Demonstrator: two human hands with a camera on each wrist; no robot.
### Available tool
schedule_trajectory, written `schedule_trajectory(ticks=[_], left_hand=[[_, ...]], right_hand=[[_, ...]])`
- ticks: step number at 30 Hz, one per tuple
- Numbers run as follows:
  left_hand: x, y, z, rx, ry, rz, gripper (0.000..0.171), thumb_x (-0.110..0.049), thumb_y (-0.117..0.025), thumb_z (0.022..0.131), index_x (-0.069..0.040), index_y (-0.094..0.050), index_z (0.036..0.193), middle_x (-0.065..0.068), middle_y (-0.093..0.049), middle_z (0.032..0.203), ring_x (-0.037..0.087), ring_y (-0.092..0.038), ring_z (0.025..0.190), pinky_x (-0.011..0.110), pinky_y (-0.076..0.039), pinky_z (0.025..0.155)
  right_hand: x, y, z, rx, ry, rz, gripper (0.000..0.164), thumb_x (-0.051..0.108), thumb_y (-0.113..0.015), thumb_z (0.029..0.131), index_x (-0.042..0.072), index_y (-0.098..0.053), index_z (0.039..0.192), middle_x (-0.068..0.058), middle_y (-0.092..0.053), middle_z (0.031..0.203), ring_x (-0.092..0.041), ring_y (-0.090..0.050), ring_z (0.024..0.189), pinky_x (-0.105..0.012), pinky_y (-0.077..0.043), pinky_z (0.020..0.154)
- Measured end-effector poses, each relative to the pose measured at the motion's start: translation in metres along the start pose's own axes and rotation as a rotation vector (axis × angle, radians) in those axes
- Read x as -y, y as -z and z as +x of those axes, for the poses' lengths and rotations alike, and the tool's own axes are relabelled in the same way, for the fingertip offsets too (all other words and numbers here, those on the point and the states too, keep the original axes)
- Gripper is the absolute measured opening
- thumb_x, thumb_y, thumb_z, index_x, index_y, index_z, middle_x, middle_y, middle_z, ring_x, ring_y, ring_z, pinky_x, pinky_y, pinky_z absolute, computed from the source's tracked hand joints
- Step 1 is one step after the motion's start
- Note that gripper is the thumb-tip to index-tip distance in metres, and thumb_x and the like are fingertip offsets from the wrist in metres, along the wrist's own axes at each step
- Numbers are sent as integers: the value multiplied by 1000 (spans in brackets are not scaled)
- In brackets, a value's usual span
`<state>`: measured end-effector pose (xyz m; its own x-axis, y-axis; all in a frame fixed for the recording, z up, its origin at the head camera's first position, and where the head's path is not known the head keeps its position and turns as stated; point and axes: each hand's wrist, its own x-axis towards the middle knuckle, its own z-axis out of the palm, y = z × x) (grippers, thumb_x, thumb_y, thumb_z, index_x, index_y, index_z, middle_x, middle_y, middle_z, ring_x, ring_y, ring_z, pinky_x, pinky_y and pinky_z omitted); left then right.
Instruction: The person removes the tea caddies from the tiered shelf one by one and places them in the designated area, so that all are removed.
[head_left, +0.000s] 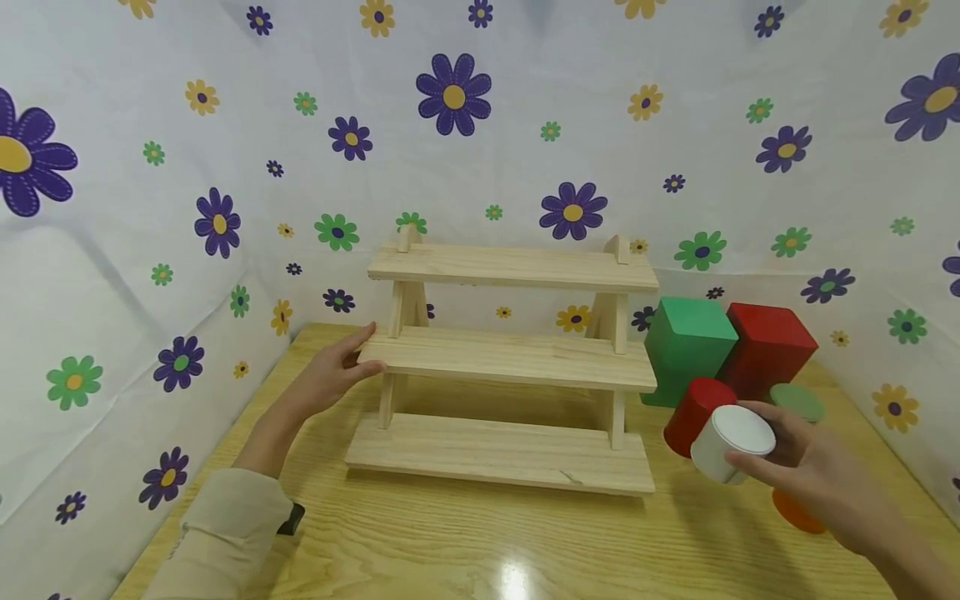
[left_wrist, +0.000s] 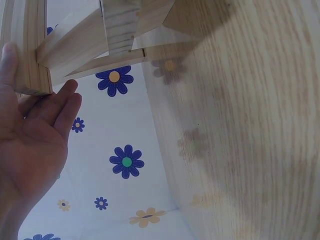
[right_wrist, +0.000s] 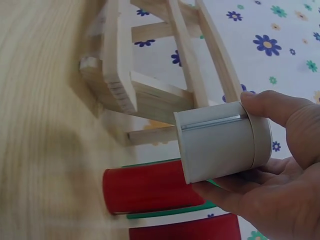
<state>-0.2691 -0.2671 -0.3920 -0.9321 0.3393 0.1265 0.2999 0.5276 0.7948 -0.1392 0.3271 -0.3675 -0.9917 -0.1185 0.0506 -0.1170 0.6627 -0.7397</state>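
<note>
A three-tier wooden display rack [head_left: 495, 354] stands on the table. My left hand [head_left: 330, 375] grips the left end of its middle shelf, thumb on one side and fingers on the other, as the left wrist view shows on the plank [left_wrist: 35, 60]. Over at the right, my right hand [head_left: 832, 479] holds a small white round canister [head_left: 738, 429] by its lidded end, above the table. In the right wrist view the canister [right_wrist: 215, 145] lies tilted between thumb and fingers. A red round canister [head_left: 693, 421] is just behind it.
Behind the canisters stand a green box [head_left: 686, 346] and a red box [head_left: 768, 346]. A green-lidded canister [head_left: 797, 402] and an orange thing [head_left: 798, 510] are partly hidden by my right hand. A flower-print cloth [head_left: 487, 167] surrounds the wooden table [head_left: 420, 542].
</note>
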Motion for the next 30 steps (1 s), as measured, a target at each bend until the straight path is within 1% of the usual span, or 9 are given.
schedule_trajectory(ticks=[1,3,11,14,18,23,27,30], left_hand=[[0,0,0,-1,-1,0,78,-33,-61,106,-7,-18,165,15,-17,170,40,-35,148,53,-37,115],[0,0,0,-1,-3,2,78,-33,-61,106,-6,-18,165,15,-17,170,40,-35,148,54,-37,115],[2,-1,2,-4,-9,9,79,-33,-61,106,-4,-18,165,18,-17,169,41,-36,147,52,-39,113],[3,-1,3,-10,-5,14,79,-34,-62,105,-5,-18,165,19,-18,169,41,-37,147,52,-40,113],[2,-1,3,-10,-2,11,79,-34,-62,105,-5,-18,165,19,-19,169,41,-38,146,53,-40,112],[2,-1,3,-6,-7,-6,79,-32,-62,105,-6,-18,165,19,-19,169,41,-37,147,53,-40,113],[2,-1,2,-3,-9,-18,78,-31,-62,105,-6,-18,165,18,-18,169,40,-36,147,53,-39,113],[1,-1,2,-2,-10,-23,78,-30,-62,106,-6,-18,165,17,-17,170,40,-35,148,52,-38,114]], right_hand=[[-2,-2,-1,3,-18,-6,69,20,-74,99,-8,-38,150,-33,-50,140,-30,-67,106,-29,-61,76],[-6,-5,-2,12,-44,3,70,21,-75,98,-9,-38,149,-34,-50,139,-36,-66,107,-30,-61,76],[-17,-13,-5,50,-107,32,77,23,-76,98,-10,-32,152,-37,-44,143,-46,-62,112,-37,-63,80],[-19,-14,-4,58,-125,29,79,24,-75,98,-12,-30,152,-38,-43,144,-47,-61,114,-38,-62,81],[-21,-16,-5,61,-145,10,80,26,-75,98,-14,-30,151,-39,-44,142,-45,-62,113,-37,-62,81],[-24,-19,-5,60,-151,9,79,25,-75,98,-16,-30,149,-40,-44,141,-45,-62,113,-36,-62,82],[-29,-24,-5,62,-168,2,82,26,-75,98,-17,-29,150,-41,-42,142,-45,-61,114,-35,-61,83],[-35,-29,-4,77,-182,-8,83,28,-75,98,-18,-29,149,-41,-42,142,-43,-61,114,-33,-61,83]])
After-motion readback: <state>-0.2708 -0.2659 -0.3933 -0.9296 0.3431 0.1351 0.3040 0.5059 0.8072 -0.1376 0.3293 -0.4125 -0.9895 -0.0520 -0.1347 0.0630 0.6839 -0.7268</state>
